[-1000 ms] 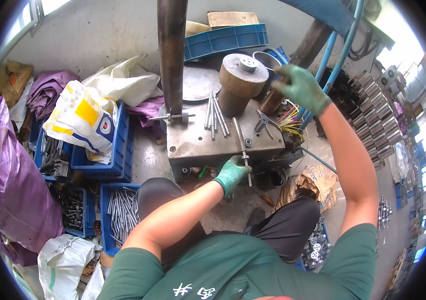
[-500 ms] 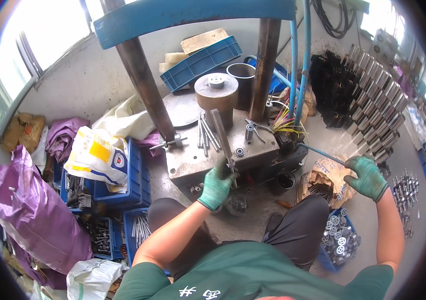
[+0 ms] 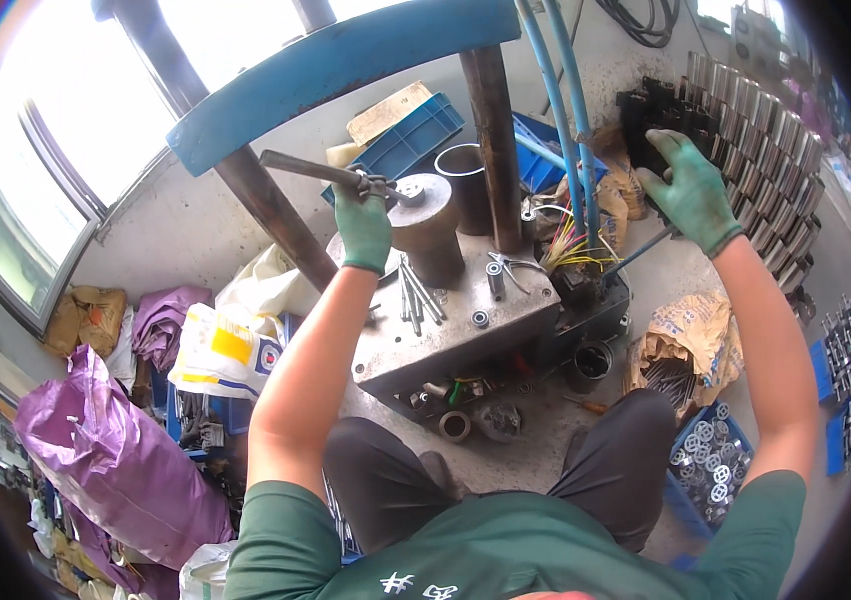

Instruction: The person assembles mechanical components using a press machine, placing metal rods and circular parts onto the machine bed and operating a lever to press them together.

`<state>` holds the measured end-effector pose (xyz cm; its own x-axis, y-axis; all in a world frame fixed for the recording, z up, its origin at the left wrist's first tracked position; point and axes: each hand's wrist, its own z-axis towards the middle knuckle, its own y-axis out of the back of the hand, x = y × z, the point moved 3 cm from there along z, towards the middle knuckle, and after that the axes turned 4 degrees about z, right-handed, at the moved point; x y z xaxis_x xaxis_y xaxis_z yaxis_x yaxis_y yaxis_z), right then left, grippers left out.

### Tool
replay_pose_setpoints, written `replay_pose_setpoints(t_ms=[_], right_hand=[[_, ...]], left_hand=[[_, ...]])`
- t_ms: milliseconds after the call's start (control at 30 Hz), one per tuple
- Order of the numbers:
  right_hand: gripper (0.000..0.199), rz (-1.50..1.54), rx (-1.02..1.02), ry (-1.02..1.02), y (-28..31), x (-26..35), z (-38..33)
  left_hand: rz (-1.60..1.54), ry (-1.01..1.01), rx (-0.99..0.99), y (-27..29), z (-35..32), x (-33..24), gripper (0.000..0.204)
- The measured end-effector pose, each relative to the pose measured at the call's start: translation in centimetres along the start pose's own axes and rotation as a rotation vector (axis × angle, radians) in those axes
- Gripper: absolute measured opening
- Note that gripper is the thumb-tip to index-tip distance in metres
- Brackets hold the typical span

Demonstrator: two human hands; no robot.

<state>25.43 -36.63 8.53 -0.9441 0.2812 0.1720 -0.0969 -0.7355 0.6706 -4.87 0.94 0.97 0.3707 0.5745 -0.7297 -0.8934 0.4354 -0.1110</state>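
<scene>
My left hand (image 3: 363, 228), in a green glove, is closed around a long metal rod (image 3: 306, 168). The rod slants over the press table, its lower end beside a small round metal part (image 3: 410, 190) on top of a thick cylindrical block (image 3: 433, 235). Whether rod and part touch, I cannot tell. Raised on the far right, my gloved right hand (image 3: 688, 195) has its fingers apart and nothing in them. It appears in front of the stacked metal tubes (image 3: 746, 165) and dark parts. A bar-like lever (image 3: 638, 254) runs up toward my right wrist.
A blue press frame (image 3: 346, 70) spans two steel columns. On the table (image 3: 396, 360) lie thin rods (image 3: 418, 300), pliers (image 3: 518, 275) and a small cylinder (image 3: 495, 280). Blue bins of round parts (image 3: 711, 455), a paper sack (image 3: 691, 340) and a purple sack (image 3: 121, 465) surround my legs.
My left hand has carried the rod up and away from me, from the table's front edge to the block's top. My right hand has left the lever's end and risen, its fingers opening.
</scene>
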Motion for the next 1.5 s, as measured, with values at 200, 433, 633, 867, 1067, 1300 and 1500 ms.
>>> replay_pose_setpoints(t_ms=[200,433,633,867,1067,1300,1500], right_hand=[[0.060,-0.032,0.185,-0.196,-0.8,-1.2,1.8],[0.045,-0.002,0.223,-0.221,0.0,-0.4,0.8],[0.039,0.000,0.255,-0.193,1.2,0.0,-1.9],[0.053,0.079,0.432,-0.260,5.4,1.4,-10.4],[0.049,0.042,0.826,-0.096,5.1,1.9,-13.3],[0.031,0.023,0.919,-0.136,4.7,2.8,-18.9],[0.017,-0.024,0.762,-0.234,4.6,4.5,-22.9]], left_hand=[[0.096,0.296,-0.046,-1.9,4.4,1.9,0.037],[0.280,0.253,0.127,-1.8,6.7,2.5,0.035],[0.486,0.126,0.293,-2.7,6.8,2.4,0.029],[0.584,0.097,0.232,-3.4,5.8,2.9,0.035],[0.497,0.157,0.156,-2.6,3.3,5.3,0.021],[0.464,0.156,0.152,-3.2,2.9,4.4,0.018],[0.451,0.150,0.143,-3.2,2.9,4.6,0.019]])
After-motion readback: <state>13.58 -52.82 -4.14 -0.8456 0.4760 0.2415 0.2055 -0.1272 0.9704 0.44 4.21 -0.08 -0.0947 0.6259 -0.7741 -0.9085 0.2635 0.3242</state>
